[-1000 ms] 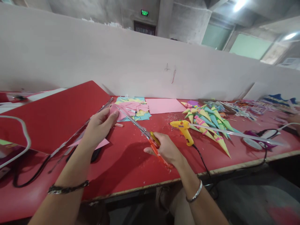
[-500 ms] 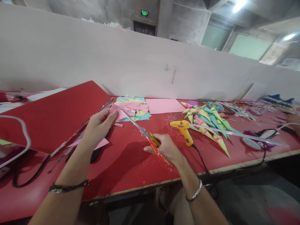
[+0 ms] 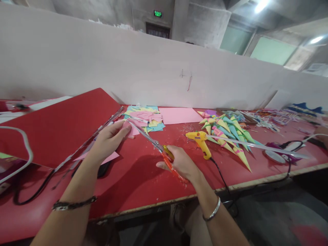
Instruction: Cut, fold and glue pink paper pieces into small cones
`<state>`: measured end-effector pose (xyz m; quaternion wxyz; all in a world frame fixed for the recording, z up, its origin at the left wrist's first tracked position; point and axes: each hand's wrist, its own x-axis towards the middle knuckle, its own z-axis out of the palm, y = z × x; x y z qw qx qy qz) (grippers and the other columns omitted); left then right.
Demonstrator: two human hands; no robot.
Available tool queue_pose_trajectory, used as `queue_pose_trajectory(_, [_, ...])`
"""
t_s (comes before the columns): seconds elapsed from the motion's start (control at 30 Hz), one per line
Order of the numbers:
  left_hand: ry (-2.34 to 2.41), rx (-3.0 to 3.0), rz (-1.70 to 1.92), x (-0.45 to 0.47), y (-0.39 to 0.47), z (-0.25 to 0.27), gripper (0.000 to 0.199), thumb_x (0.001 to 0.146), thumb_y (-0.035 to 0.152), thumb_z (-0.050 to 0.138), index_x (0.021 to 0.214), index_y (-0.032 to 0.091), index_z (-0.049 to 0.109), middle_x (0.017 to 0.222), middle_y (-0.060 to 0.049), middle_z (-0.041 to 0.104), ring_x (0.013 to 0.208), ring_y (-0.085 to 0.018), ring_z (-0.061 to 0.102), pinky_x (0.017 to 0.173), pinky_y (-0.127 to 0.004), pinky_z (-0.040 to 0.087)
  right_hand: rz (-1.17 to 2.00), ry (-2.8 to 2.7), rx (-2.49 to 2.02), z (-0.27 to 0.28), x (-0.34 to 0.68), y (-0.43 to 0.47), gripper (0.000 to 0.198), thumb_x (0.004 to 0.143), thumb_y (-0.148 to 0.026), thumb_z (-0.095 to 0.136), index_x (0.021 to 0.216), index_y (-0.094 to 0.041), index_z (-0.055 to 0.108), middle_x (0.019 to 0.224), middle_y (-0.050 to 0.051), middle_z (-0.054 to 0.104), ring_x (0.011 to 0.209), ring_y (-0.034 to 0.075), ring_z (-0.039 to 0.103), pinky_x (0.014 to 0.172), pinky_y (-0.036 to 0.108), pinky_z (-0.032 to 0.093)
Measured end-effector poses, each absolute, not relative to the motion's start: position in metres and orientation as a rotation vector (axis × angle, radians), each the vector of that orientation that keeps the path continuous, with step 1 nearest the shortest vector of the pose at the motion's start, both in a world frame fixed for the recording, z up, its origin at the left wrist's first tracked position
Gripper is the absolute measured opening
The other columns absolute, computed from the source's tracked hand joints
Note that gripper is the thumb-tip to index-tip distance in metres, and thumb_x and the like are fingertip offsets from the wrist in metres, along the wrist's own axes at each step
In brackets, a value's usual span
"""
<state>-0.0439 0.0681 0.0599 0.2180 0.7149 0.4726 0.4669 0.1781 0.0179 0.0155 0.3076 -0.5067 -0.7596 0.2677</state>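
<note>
My left hand point(image 3: 111, 138) pinches a piece of pink paper point(image 3: 133, 129) between thumb and fingers, left of the middle of the red table. My right hand point(image 3: 180, 162) is wrapped around the handles of a pair of scissors point(image 3: 156, 144) with one yellow and one orange-red grip. The long metal blades point up and left, their tips at the pink paper by my left fingertips. Behind lies a pile of pink, yellow and blue paper pieces point(image 3: 155, 122). How far the blades are apart is hard to make out.
Right of my hands stand a yellow glue gun point(image 3: 202, 141) with a long clear stick and a heap of decorated paper cones point(image 3: 230, 130). A pink sheet point(image 3: 180, 115) lies by the white partition point(image 3: 153, 68). A red board point(image 3: 77, 126) leans at left. Another person's hand point(image 3: 321, 133) shows far right.
The pink paper at my left fingertips has tilted lower and turned. My left hand has shifted slightly right and down, while the scissors stay almost in place.
</note>
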Motion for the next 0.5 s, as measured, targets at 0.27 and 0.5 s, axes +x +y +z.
queue_pose_trajectory(0.27, [1.272, 1.903, 1.206, -0.0452, 0.0661, 0.0614, 0.035, 0.076, 0.043, 0.046, 0.053, 0.02, 0.035, 0.055, 0.005, 0.025, 0.048, -0.008, 0.028, 0.045, -0.018, 0.035, 0.814, -1.943, -1.354, 0.0176, 0.1773, 0.0157, 0.04, 0.065, -0.049, 0.063, 0.061, -0.02, 0.036, 0.058, -0.007, 0.031, 0.053, 0.007, 0.028, 0.047, 0.02, 0.024])
queue_pose_trajectory(0.5, [1.279, 1.853, 1.173, -0.0483, 0.0657, 0.0636, 0.03, 0.073, 0.04, 0.049, 0.053, 0.019, 0.041, 0.055, 0.005, 0.028, 0.051, -0.008, 0.031, 0.05, -0.017, 0.036, 0.825, -1.958, -1.367, 0.0182, 0.1775, 0.0146, 0.038, 0.067, -0.048, 0.061, 0.06, -0.019, 0.038, 0.056, -0.008, 0.03, 0.05, 0.007, 0.028, 0.046, 0.02, 0.023])
